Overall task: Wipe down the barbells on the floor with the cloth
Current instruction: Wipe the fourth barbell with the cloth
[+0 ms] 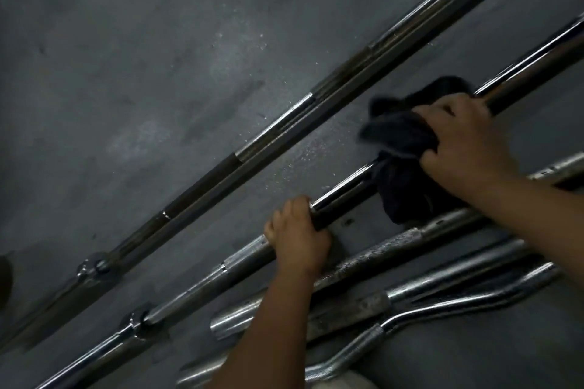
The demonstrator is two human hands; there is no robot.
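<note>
Left hand grips the second barbell steady, right hand bunches the dark cloth round it mid-shaft. Looks about halfway; nearer bars seem untouched.

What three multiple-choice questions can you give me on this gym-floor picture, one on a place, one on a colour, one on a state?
1. Where does the crumpled cloth sit?
A. On a weight plate
B. On the second straight chrome barbell
C. Hung on a rack

2. What colour is that cloth?
A. White
B. Dark, near black
C. Yellow

3. What is the left hand doing?
A. Gripping the barbell with no cloth
B. Hanging open in the air
C. Holding a spray bottle

Answers:
1 B, since the right hand grips the cloth on that bar.
2 B, since it looks blackish against the shiny chrome.
3 A, since its fingers curl over the bar with nothing under them.
</note>
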